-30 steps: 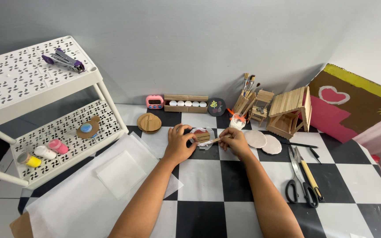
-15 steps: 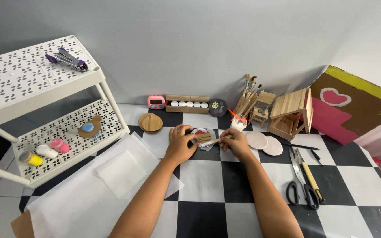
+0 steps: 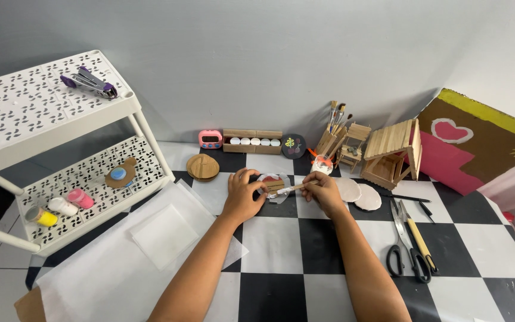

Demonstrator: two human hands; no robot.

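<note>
Head view, left hand (image 3: pixel 242 200) fingers pinching a wooden piece (image 3: pixel 273 186), right hand (image 3: pixel 324 192) closed on a brush (image 3: pixel 296 188), scissors (image 3: pixel 405 250) well apart.

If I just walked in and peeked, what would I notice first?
Probably the two hands in the middle of the checkered floor: the left hand steadies a small round piece while the right hand holds a paintbrush to it. Behind them by the wall stands a little wooden stick house, and a white rack on the left has a purple stapler on top.
</note>
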